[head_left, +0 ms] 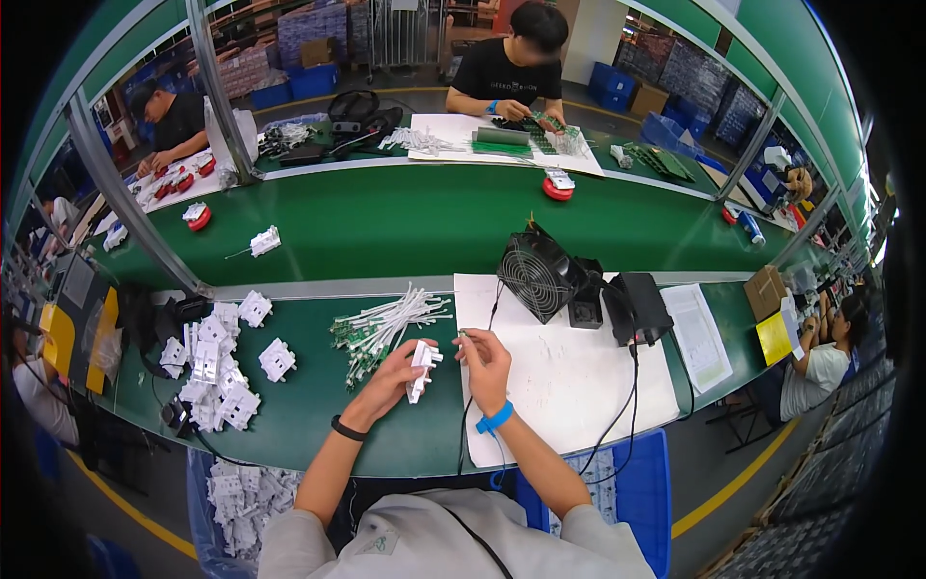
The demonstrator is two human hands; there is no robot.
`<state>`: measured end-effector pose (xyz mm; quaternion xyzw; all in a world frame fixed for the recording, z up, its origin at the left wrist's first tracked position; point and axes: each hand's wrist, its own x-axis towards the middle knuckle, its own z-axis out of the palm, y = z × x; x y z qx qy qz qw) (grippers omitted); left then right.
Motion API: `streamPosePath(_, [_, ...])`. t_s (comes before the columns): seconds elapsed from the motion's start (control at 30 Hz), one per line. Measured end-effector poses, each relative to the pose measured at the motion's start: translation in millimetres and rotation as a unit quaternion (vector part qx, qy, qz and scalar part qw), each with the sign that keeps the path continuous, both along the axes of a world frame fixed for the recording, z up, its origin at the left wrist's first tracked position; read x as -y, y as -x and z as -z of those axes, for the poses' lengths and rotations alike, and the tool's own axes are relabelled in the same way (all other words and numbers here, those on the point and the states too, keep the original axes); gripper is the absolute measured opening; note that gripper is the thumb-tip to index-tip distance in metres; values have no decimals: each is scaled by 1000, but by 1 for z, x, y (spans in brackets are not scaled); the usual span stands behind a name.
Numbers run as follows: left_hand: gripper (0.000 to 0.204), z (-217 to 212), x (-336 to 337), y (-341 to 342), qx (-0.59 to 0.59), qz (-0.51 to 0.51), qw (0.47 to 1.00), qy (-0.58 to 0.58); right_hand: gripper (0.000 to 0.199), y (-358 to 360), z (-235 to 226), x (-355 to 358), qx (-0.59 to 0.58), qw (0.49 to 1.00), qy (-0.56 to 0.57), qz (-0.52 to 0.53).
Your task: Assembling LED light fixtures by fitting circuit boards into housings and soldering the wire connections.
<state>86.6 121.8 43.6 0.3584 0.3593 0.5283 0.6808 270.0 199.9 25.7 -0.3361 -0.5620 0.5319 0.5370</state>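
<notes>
My left hand (pixel 394 374) grips a small white plastic socket part (pixel 422 369) just above the green bench top. My right hand (pixel 485 355) is beside it, fingers pinched on a thin green-tipped white strip (pixel 463 335) close to the part. A blue band is on my right wrist, a black one on my left. A loose heap of similar white strips with green ends (pixel 386 326) lies just beyond my left hand.
A pile of white socket parts (pixel 214 372) sits at the left. A white paper sheet (pixel 564 372), a black fan (pixel 535 273) and a black box (pixel 634 307) are at the right. Other people work at the far bench and at both sides.
</notes>
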Motion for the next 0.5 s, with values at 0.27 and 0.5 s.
streamPosePath(0.27, [45,-29,4,-9,204,-14,977,-60,18,-9,-66,12,-54,996,19,-68])
streamPosePath(0.5, [56,-53,17,-16,288,44,956,-23,8,-20,-112,25,95,977,-178,-66])
